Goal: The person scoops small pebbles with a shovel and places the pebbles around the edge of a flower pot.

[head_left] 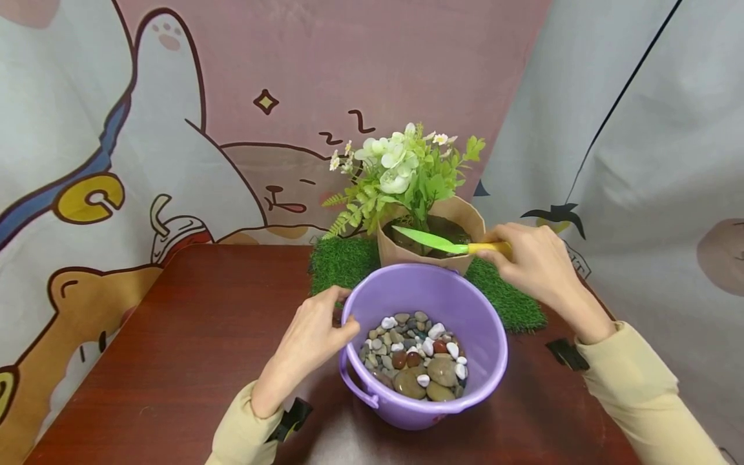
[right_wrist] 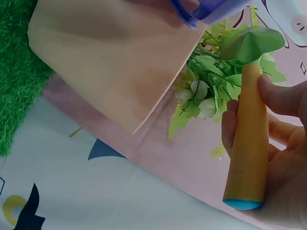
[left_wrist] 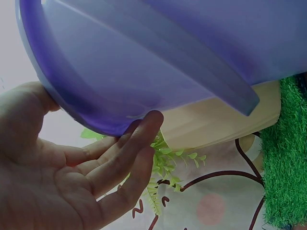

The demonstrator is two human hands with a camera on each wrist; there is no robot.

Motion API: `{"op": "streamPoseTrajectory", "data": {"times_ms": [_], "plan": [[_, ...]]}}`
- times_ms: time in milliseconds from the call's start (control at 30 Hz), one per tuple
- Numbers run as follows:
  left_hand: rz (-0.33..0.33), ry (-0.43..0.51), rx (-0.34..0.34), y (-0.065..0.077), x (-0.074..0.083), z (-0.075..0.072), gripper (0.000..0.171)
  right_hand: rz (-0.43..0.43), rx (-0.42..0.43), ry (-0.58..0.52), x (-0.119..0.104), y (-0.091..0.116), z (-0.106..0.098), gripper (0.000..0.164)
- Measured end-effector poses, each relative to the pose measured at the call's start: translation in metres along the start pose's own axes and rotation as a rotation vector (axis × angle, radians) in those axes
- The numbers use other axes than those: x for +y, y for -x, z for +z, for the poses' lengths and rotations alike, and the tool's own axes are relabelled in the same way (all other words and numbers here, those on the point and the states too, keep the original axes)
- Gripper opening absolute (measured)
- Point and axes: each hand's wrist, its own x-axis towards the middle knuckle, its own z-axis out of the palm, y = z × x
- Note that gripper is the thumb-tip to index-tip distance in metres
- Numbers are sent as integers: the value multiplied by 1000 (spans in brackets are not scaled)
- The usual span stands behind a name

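A reddish-brown bench (head_left: 192, 323) carries everything, with an artificial-grass mat (head_left: 511, 300) towards twelve o'clock. On the bench sits a purple bucket (head_left: 418, 290); just past its twelve-o'clock rim stands a paper-wrapped flowerpot (head_left: 400, 255) with a white-flowered plant (head_left: 395, 165). The hands are apart: the left hand (head_left: 314, 332) grips the bucket rim near nine o'clock, while the right hand (head_left: 537, 258) holds the yellow handle of a green-bladed trowel (head_left: 430, 240), its tip towards ten o'clock over the pot's dark filling; whether it touches is unclear. Best, I judge, to steady the bucket lightly, keep the blade shallow and clear of stems, and avoid catching the paper edge. Smallest are the mixed pebbles (head_left: 397, 337) on the bucket floor.
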Motion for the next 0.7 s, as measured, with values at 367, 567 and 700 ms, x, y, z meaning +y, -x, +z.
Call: {"op": "streamPoseTrajectory", "data": {"times_ms": [367, 567, 700], "plan": [[-9, -2, -2, 1, 1, -1, 38, -149, 56, 64, -4, 10, -4, 18], [-9, -3, -1, 1, 2, -1, 38, -283, 86, 135, -7, 13, -2, 17], [-10, -2, -1, 1, 2, -2, 37, -339, 79, 188, -13, 15, -3, 18]]}}
